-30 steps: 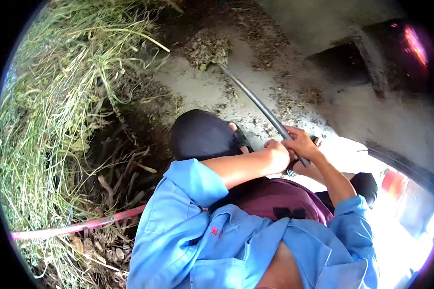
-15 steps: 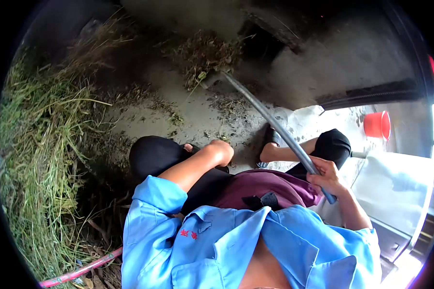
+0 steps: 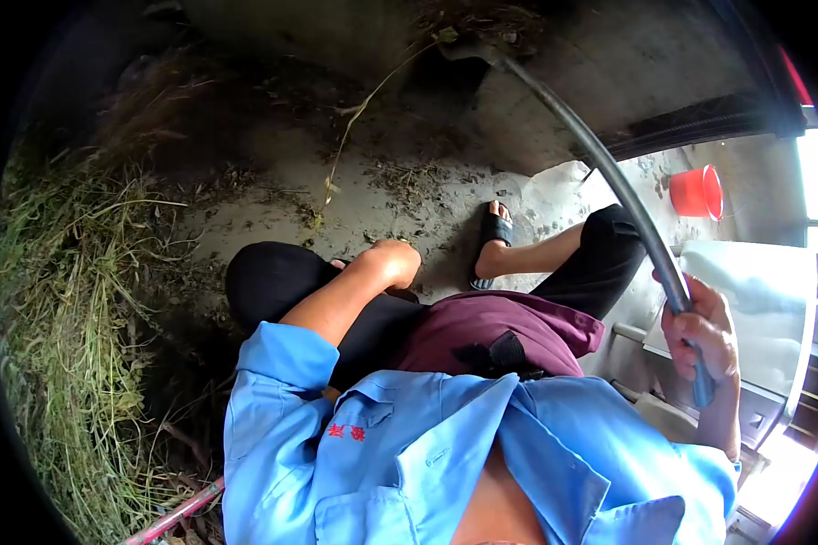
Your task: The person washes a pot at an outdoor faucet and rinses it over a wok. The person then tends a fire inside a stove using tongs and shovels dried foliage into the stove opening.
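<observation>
My right hand (image 3: pixel 700 331) is closed around the near end of a long grey metal pole (image 3: pixel 600 154). The pole slants up and away to a thin end by a dark opening (image 3: pixel 441 77) in the grey wall. Dry plant bits (image 3: pixel 486 18) show dimly at that far end. One long stalk (image 3: pixel 359 113) trails down from there towards the floor. My left forearm lies across my left knee, and my left hand (image 3: pixel 395 263) is bent downward, its fingers hidden from view. Nothing can be seen in it.
A big heap of green and dry grass (image 3: pixel 73 336) fills the left side. Plant scraps litter the concrete floor (image 3: pixel 373 204). A red bucket (image 3: pixel 697 193) stands at the right, above a pale panel (image 3: pixel 745 286). A pinkish-red pole (image 3: pixel 177 513) lies at the lower left.
My right hand has moved right and slightly up with the pole. The pole's far end and the plant clump have risen up and right. My left hand stays on the knee.
</observation>
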{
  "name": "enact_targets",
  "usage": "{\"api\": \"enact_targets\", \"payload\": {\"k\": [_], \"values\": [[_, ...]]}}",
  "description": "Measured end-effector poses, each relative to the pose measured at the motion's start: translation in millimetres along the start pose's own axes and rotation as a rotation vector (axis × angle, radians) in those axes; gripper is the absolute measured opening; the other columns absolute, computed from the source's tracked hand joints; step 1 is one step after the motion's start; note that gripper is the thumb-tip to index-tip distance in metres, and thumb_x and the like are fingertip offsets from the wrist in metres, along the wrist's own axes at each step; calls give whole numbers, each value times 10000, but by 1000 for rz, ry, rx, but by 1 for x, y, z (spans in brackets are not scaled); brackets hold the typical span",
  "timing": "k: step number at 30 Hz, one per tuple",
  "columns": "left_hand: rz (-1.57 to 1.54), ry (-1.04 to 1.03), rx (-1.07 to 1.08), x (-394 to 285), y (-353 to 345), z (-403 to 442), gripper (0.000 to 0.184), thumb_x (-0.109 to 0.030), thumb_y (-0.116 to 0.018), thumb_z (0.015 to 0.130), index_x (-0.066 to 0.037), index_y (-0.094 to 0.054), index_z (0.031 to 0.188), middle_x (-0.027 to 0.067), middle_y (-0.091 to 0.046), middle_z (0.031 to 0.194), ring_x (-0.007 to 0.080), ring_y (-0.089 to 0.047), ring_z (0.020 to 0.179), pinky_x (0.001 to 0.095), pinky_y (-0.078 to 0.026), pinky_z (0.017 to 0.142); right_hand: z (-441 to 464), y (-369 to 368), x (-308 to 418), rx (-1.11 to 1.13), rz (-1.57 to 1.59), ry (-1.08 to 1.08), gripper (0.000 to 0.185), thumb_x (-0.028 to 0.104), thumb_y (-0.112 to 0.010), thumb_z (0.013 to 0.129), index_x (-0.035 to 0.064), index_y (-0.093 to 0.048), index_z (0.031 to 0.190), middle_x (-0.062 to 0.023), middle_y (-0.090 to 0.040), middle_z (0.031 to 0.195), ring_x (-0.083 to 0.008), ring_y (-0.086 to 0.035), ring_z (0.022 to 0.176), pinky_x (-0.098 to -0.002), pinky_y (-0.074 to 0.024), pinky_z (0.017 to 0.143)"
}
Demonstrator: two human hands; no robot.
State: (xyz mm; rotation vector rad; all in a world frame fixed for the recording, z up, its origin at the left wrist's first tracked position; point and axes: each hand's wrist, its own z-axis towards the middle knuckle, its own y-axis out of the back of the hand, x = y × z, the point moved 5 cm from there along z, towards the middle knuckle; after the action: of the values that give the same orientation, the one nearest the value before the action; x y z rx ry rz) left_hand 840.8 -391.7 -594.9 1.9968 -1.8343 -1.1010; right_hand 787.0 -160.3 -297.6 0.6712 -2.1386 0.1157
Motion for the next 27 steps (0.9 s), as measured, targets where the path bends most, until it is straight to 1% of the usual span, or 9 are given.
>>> {"api": "enact_targets", "payload": {"k": [10, 12, 17, 19, 20, 23, 24, 26, 27], "values": [[-24, -36, -84, 1, 5, -7, 192, -53, -469, 639, 14, -600, 762, 172, -588, 817, 323, -561, 787, 400, -449, 659, 16, -32, 34, 15, 9, 86, 397, 105, -466, 750, -49, -411, 1112, -45, -428, 636, -17, -334, 381, -146, -279, 264], [-2, -17, -96, 2, 4, -7, 196, -35, -516, 623, -19, -624, 786, 141, -604, 846, 265, -582, 814, 367, -465, 671, 17, -42, 38, 14, 64, 111, 371, 119, -460, 775, -63, -410, 1094, -39, -407, 641, -7, -322, 394, -133, -279, 268], [-10, -52, -139, 1, 4, -13, 194, -35, -517, 623, -21, -624, 784, 139, -603, 850, 258, -583, 813, 362, -467, 669, 16, -71, 45, 4, 206, 127, 333, 138, -432, 820, -58, -408, 1088, -23, -389, 638, 3, -317, 420, -130, -286, 272], [4, -77, -160, -1, 5, -15, 195, -35, -517, 622, -21, -624, 785, 138, -604, 851, 255, -584, 811, 361, -467, 670, 27, -78, 51, 75, 315, 91, 293, 141, -415, 838, -56, -419, 1056, -22, -397, 653, -7, -315, 412, -141, -283, 272], [0, -66, -160, -2, 7, -17, 198, -33, -518, 619, -22, -624, 785, 135, -605, 850, 252, -585, 811, 358, -468, 669, 39, -76, 52, 222, 344, 76, 218, 124, -407, 847, -52, -436, 971, -24, -407, 672, -16, -329, 425, -149, -283, 283], [-17, -40, -160, 0, 5, -14, 211, -28, -533, 599, -24, -625, 788, 124, -609, 842, 244, -587, 810, 350, -469, 666, 59, -93, 61, 186, 464, 46, 161, 106, -422, 840, -43, -431, 901, -19, -412, 672, -20, -352, 448, -155, -292, 301], [-1, -63, -159, 0, 6, -15, 195, -43, -504, 624, -17, -614, 782, 141, -602, 829, 268, -578, 807, 365, -462, 671, 65, -95, 61, 187, 459, 47, 161, 106, -422, 840, -43, -431, 901, -19, -412, 672, -20, -352, 448, -155, -292, 301], [14, -81, -165, 0, 9, -16, 187, -59, -475, 649, -11, -603, 776, 157, -595, 816, 291, -569, 804, 379, -455, 676, 83, -94, 63, 182, 398, 157, 144, 77, -447, 824, -42, -415, 899, -19, -415, 666, -26, -371, 469, -151, -301, 319], [22, -69, -170, -1, 11, -17, 199, -39, -514, 612, -18, -615, 782, 139, -602, 828, 265, -579, 805, 362, -462, 669, 91, -95, 65, 185, 396, 159, 144, 77, -447, 824, -42, -415, 899, -19, -415, 666, -26, -371, 469, -151, -301, 319]]}}
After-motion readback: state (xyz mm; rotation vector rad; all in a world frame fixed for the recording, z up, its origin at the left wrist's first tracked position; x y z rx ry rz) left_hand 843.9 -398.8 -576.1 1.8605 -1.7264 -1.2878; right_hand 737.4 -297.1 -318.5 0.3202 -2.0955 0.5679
